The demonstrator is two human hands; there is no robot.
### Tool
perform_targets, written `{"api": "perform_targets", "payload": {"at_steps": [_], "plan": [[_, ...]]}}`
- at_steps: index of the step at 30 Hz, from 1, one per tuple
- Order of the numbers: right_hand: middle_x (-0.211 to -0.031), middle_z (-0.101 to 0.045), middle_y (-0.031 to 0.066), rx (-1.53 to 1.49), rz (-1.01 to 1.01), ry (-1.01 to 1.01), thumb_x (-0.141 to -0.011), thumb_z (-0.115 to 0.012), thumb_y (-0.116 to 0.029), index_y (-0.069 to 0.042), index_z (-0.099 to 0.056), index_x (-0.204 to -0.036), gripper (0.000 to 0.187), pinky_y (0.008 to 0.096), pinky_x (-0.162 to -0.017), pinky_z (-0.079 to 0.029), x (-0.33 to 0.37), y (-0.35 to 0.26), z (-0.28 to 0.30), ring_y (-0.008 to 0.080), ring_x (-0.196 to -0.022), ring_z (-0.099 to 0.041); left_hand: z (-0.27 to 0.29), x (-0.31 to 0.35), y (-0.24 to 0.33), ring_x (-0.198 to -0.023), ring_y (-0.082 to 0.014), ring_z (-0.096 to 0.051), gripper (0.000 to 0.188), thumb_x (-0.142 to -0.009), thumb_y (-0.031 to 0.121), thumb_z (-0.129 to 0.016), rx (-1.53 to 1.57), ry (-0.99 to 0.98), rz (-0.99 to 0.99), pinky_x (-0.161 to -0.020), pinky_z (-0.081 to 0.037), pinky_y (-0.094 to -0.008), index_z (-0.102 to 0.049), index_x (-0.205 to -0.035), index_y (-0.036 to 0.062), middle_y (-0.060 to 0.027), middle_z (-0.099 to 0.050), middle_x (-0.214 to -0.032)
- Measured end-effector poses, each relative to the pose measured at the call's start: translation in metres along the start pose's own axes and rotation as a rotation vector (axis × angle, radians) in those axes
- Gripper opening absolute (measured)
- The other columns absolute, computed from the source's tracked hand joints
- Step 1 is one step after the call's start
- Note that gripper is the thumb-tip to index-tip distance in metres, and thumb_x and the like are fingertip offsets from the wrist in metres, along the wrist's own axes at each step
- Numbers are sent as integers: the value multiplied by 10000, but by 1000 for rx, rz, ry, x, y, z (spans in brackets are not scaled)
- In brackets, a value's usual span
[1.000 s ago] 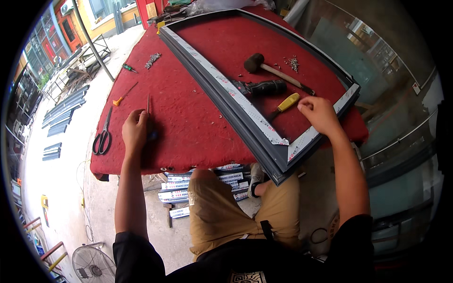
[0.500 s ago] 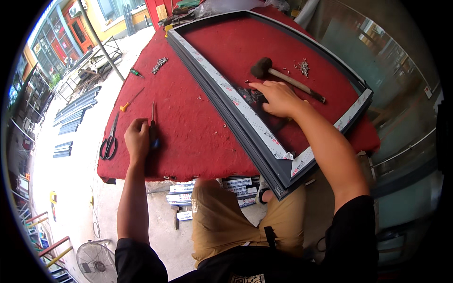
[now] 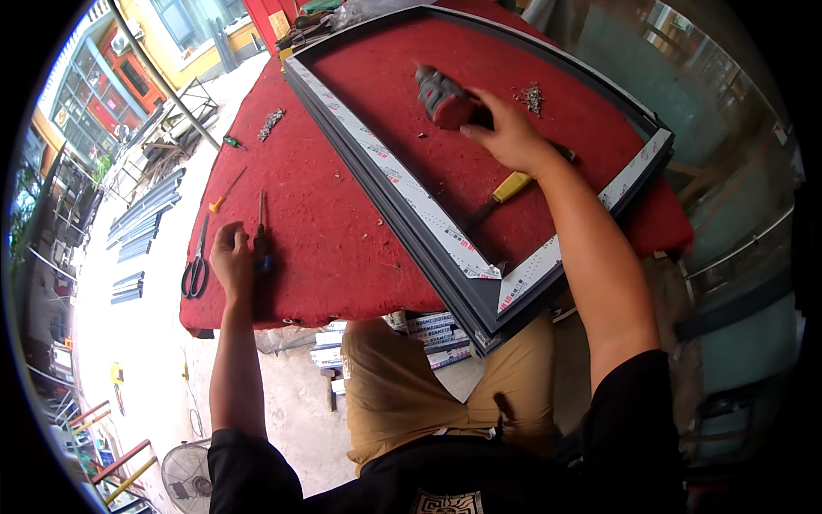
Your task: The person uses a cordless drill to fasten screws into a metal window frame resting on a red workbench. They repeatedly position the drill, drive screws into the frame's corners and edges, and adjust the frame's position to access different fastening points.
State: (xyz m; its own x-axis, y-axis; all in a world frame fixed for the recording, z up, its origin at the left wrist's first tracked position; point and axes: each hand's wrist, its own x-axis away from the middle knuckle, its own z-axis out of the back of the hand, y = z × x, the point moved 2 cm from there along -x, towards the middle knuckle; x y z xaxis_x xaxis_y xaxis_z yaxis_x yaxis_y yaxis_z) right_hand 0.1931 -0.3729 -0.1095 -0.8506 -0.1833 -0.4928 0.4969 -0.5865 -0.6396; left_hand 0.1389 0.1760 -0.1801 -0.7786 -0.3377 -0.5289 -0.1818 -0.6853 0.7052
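Power drill [image 3: 441, 101] up in the right hand [image 3: 505, 135], grey and red, slightly blurred, its thin bit pointing away and a little to the left. I note the fingers closed around it; part of the grip is hidden by them. From my head view, the drill shows against the red cloth inside the opening of a dark grey frame [image 3: 374, 188]. Whether the drill clears the cloth fully, I cannot judge.

Left hand [image 3: 231, 257] at the near left part of the table [image 3: 321, 231], fingers loosely curled. Just beside it, a screwdriver [image 3: 263, 259] with a dark and blue handle, shaft pointing away. I cannot tell if the fingertips touch it or pinch anything.

Frame lies slantwise on the table, near corner jutting past the edge, white printed film along its rails. Within its opening I log a yellow-handled tool [image 3: 512, 186] by the right forearm and a scatter of small screws [image 3: 533, 99] beyond the right hand.

Left side of the table: black scissors [image 3: 195, 276], yellow-handled driver [image 3: 216, 206], small green screwdriver [image 3: 232, 142], second heap of screws [image 3: 271, 124]. On the ground at lower left, a fan [image 3: 187, 480], partly behind the sleeve.
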Motion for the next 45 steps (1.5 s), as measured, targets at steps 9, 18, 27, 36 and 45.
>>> {"api": "perform_targets", "payload": {"at_steps": [9, 18, 27, 36, 45], "plan": [[-880, -725, 46, -383, -237, 348, -972, -797, -318, -42, -706, -1125, 328, 329, -712, -560, -10, 13, 15, 143, -771, -697, 9, 2, 12, -884, -197, -766, 225, -981, 96, -628, -140, 94, -55, -830, -577, -336, -772, -1140, 27, -117, -789, -952], [-872, -712, 24, -500, -402, 433, -951, -797, -254, -63, -712, -1041, 228, 313, -670, -552, -7, 18, 26, 124, -762, -692, -83, -29, 188, -952, -305, -780, 194, -988, 131, -680, -23, -210, -411, -851, -589, -401, -789, -1139, 74, -167, -800, -1033], [-828, -715, 26, -501, -448, 506, -940, -790, -227, -63, -722, -977, 182, 315, -645, -540, -8, 25, 26, 122, -720, -683, -274, -50, 240, -1124, -368, -745, 515, -984, 560, -646, -574, -804, -604, -971, -579, -478, -816, -1135, 97, -155, -794, -1176], [-799, -747, 85, -513, -505, 593, -905, -783, -228, -24, -713, -940, 219, 373, -684, -576, -10, 30, 34, 182, -733, -735, -338, -65, 274, -1105, -402, -751, 773, -960, 745, -586, -515, -913, -304, -985, -561, -477, -812, -1105, 20, -239, -790, -1072], [-865, -775, 145, -344, -478, 565, -896, -780, -296, -26, -723, -991, 292, 449, -788, -592, -14, 28, 26, 310, -806, -771, -356, -109, 223, -1198, -385, -730, 632, -959, 585, -659, -393, -651, -144, -1034, -558, -469, -776, -1251, 37, -221, -773, -1239]]}}
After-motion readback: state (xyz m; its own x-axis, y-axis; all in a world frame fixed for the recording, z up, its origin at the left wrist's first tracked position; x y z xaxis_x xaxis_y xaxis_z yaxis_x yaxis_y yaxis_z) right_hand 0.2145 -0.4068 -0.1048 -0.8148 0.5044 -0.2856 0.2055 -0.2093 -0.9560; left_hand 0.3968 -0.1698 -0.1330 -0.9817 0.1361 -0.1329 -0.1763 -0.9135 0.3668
